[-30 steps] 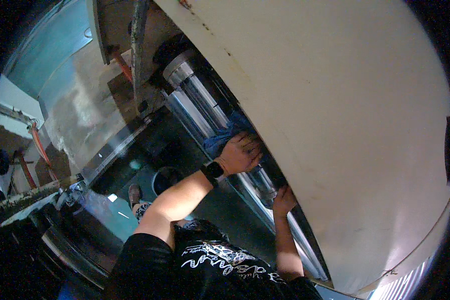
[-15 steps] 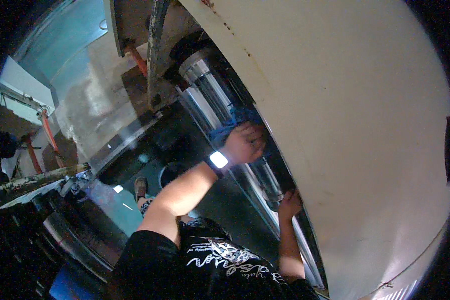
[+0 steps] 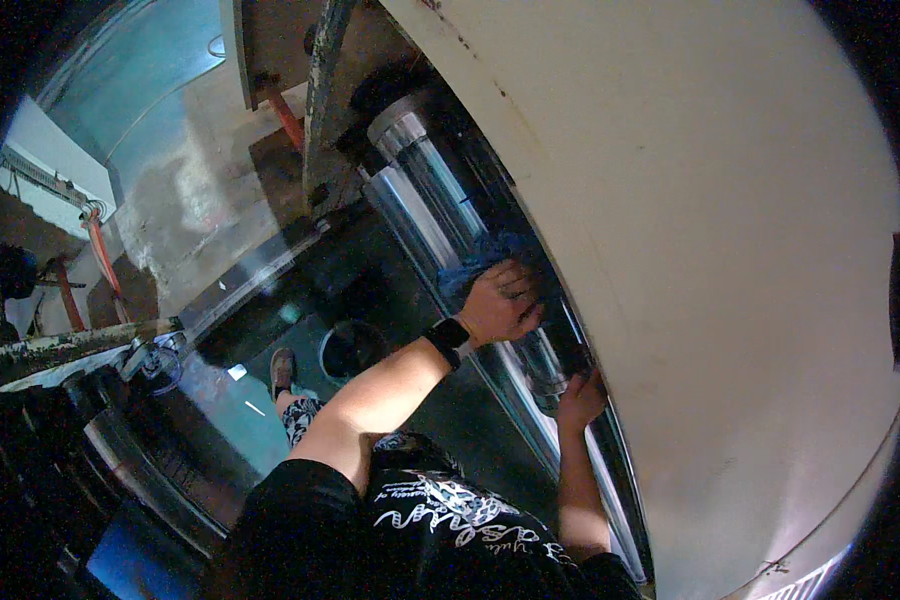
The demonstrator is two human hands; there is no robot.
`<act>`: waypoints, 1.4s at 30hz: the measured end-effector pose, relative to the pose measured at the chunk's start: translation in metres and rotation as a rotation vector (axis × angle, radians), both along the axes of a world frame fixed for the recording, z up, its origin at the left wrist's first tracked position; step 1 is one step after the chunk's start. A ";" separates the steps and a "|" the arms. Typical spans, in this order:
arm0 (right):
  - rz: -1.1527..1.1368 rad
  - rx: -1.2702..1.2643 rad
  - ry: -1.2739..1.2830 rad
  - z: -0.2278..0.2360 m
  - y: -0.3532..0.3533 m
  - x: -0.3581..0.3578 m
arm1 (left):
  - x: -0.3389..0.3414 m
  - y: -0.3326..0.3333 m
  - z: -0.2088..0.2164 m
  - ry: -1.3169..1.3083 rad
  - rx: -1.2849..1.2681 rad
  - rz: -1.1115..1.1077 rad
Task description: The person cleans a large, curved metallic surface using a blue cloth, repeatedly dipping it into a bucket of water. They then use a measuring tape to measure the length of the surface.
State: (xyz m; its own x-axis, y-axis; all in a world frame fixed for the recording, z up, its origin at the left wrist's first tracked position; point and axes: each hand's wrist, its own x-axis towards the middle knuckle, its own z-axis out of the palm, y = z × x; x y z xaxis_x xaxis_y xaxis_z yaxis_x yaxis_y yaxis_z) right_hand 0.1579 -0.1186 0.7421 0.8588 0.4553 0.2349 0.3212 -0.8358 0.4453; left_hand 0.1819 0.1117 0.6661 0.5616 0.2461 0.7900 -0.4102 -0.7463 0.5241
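A shiny metal roller (image 3: 435, 175) runs slantwise from the upper middle toward the lower right, beside a second long metal bar or roller (image 3: 410, 205). My left hand (image 3: 505, 303) is closed on a crumpled blue cloth (image 3: 467, 277) and presses it against the roller about midway along. The wrist above it carries a dark watch (image 3: 448, 340). Farther down, my right hand (image 3: 579, 402) grips the near end of the same roller, its fingers curled over the surface and partly hidden in shadow by the panel edge.
A large cream panel (image 3: 730, 250) fills the right side, its curved edge close to both hands. To the left lie a dark round bucket-like container (image 3: 350, 350), rusty frame posts (image 3: 325, 90) and dark machine rollers (image 3: 135, 460). My shoe (image 3: 283, 368) shows on the floor.
My left hand and the cloth have slid slightly down and to the right along the roller. The watch face has gone from lit to dark. My right hand stays about where it was.
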 end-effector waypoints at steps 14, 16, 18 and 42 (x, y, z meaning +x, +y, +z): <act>0.111 0.226 -0.078 -0.049 0.007 0.044 | 0.007 0.028 0.018 0.124 -0.217 0.035; 0.174 0.303 -0.020 -0.038 0.023 0.038 | 0.003 0.018 0.035 0.092 -0.508 -0.027; 0.222 0.325 -0.021 -0.029 0.031 0.035 | -0.001 0.006 0.063 0.001 -0.685 -0.165; 0.025 0.114 0.007 -0.018 0.033 -0.004 | 0.017 0.168 0.017 0.277 0.172 0.281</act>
State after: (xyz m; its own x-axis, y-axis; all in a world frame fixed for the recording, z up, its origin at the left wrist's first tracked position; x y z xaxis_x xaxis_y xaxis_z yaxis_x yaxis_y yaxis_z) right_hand 0.1541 -0.0859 0.7239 0.8491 0.4473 0.2810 0.3454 -0.8726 0.3454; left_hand 0.1991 0.2797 0.6832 0.6880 0.2978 0.6618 -0.0397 -0.8951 0.4441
